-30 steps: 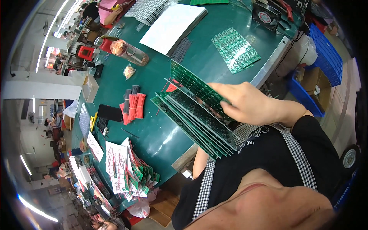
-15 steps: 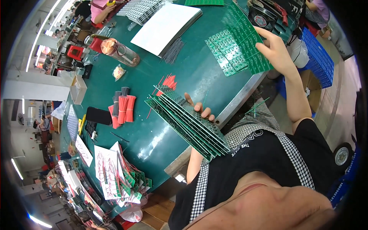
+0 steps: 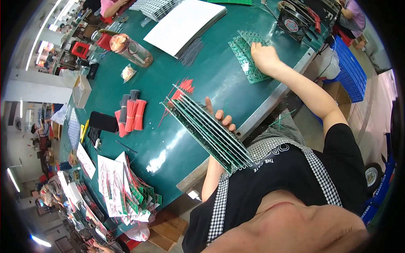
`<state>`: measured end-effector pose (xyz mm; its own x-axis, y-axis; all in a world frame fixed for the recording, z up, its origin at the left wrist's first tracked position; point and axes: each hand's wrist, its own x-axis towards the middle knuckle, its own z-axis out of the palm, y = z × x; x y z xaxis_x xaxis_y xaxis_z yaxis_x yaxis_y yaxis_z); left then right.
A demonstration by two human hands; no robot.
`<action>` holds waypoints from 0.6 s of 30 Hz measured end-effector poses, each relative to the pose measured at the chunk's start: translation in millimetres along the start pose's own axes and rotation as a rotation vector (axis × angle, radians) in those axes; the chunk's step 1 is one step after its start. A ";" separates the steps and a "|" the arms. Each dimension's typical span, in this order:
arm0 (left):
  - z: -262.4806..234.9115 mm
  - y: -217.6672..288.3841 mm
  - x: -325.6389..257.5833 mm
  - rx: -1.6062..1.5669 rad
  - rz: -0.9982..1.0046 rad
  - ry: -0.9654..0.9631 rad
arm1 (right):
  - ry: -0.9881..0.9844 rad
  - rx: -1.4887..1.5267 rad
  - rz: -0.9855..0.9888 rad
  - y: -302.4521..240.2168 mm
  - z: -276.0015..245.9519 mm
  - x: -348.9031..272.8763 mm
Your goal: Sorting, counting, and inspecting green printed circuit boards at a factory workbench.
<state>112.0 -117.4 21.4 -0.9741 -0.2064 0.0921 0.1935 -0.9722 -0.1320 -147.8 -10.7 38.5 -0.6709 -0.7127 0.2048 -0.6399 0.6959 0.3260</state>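
**Mostly stacked, one pile of boards left on the bench**

Roughly judged, I am well into gathering the boards; my left hand (image 3: 219, 118) carries a fanned stack of green circuit boards (image 3: 206, 133), held edge-up against my forearm and apron, with my fingertips curled over the top edge nearest the bench; that hand is closed around the stack from beneath, so its grip is full. Red wire leads (image 3: 183, 86) stick out from the far end of the stack, over the green table (image 3: 168, 139).

My right hand (image 3: 263, 57) is stretched far out, lying flat with the palm down on the loose green boards (image 3: 247, 57) spread near the far edge of the table; the fingers look spread and pressed on the top board, not yet closed round anything, though I cannot tell whether a board is pinched under them.

What seems done: several boards already sit in my left hand. What seems left: the flat pile under my right hand, which looks to be a few boards overlapping; how many I cannot count.

Elsewhere on the table lie bundles of red wires (image 3: 133, 114) beside a black phone (image 3: 102, 122), a clear bottle (image 3: 133, 49) on its side, a white stack of sheets (image 3: 183, 23), and more boards with papers (image 3: 114, 185) at the near left; a black fan (image 3: 295, 19) stands beyond my right hand.
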 end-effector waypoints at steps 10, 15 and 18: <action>-2.3 2.7 -5.0 0.069 0.111 0.062 | -0.329 1.385 -0.497 -58.1 -152.6 -62.8; 6.0 0.2 -11.2 0.226 0.138 0.181 | -0.549 1.900 -0.310 -59.6 -142.8 -68.0; -9.0 11.0 -15.0 0.300 0.136 0.177 | -0.343 1.561 -0.248 -41.2 -159.5 -71.6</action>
<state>127.8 -124.0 9.6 -0.9371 -0.3394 -0.0821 0.3229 -0.9318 0.1659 -13.6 -2.4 157.7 -0.4092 -0.9123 0.0172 -0.3335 0.1320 -0.9335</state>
